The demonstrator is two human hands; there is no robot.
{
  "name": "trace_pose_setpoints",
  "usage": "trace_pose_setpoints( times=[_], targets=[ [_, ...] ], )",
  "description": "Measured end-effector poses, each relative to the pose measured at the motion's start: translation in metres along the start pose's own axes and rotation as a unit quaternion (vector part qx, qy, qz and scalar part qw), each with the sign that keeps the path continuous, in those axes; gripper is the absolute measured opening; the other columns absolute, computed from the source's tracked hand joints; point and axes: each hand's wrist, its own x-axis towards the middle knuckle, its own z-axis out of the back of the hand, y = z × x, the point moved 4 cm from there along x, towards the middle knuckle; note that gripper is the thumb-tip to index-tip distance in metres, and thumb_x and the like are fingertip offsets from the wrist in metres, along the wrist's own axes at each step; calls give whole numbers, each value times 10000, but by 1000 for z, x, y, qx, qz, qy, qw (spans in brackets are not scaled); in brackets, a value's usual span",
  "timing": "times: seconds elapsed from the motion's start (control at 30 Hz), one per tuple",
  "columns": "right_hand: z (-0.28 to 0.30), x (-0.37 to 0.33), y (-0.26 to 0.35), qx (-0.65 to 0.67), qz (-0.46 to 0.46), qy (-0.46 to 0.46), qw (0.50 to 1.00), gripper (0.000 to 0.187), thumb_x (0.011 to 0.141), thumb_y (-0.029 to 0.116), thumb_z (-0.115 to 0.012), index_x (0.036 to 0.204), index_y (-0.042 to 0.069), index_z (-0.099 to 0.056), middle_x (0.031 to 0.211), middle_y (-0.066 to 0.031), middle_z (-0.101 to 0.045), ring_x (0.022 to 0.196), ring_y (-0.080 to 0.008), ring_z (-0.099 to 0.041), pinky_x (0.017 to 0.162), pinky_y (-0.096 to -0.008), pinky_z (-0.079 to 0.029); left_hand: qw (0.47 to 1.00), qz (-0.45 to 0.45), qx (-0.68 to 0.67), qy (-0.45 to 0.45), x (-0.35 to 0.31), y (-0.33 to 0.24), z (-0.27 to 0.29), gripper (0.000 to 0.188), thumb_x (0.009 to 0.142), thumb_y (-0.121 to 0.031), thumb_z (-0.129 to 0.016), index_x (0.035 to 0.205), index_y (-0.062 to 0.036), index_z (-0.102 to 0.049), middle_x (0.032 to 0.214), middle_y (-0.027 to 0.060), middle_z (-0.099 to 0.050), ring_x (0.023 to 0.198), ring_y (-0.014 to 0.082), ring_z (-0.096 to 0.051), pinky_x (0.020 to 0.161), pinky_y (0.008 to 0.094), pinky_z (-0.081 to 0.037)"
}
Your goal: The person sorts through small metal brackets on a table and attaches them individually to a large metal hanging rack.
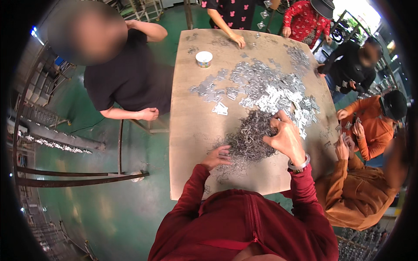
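Observation:
A tangled heap of small dark wire hooks point(250, 135) lies on the table near me. My left hand point(217, 157) rests flat at the heap's left edge, fingers stretched out and holding nothing. On the opposite side, my right hand point(286, 137) reaches into the heap, its thumb and fingers curled around some of the wire hooks. The exact pieces in its grip are partly hidden by the hand. Just beyond, a broad spread of flat silvery metal plates point(278, 95) touches the heap's far side.
The brown-covered table point(185, 130) has a white tub point(203, 59) toward its far left. A person in black point(130, 82) sits at the left. Others work along the far and right sides, including people in orange point(379, 126) and brown point(361, 195). Metal frame bars point(78, 178) stand at left.

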Motion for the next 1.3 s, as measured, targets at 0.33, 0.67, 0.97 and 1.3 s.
trace_pose_setpoints(
  times=[0.33, 0.67, 0.97, 1.3],
  targets=[
    [25, 1, 20, 22, 19, -3, 1000, 249, 535, 164, -673, 687, -4, -570, 850, -123, -514, 722, -321, -552, 598, -395, -443, 993, -17, 105, -51, 30, 21, 0, 807, 628, -34, -752, 1306, 20, -318, 1256, 176, -423, 1093, 271, -492, 853, 379, -465],
    [-1, 3, 1, 6, 4, -22, 1000, 268, 522, 177, -663, 651, -15, -528, 840, -120, -512, 676, -329, -539, 587, -397, -429, 998, -10, -65, -25, 22, 12, -16, 681, 681, 105, -660, 1267, 33, -321, 1091, 161, -537, 998, 222, -560, 805, 342, -500],
    [7, 17, -12, 17, 8, 21, 1000, 304, 511, 171, -676, 674, -13, -497, 891, -123, -525, 716, -333, -544, 622, -359, -448, 999, 12, 1, -42, 18, 21, 6, 788, 653, -18, -725, 1328, -69, -323, 1200, 168, -443, 1050, 270, -513, 813, 379, -496],
    [69, 36, 18, 81, 107, -30, 991, 265, 531, 58, -640, 658, -27, -424, 723, -74, -345, 589, -163, -388, 546, -278, -333, 996, -31, 80, -31, 51, -7, -4, 945, 606, -64, -792, 1352, 2, -216, 1329, 209, -336, 1114, 299, -469, 886, 423, -445]
  ],
)
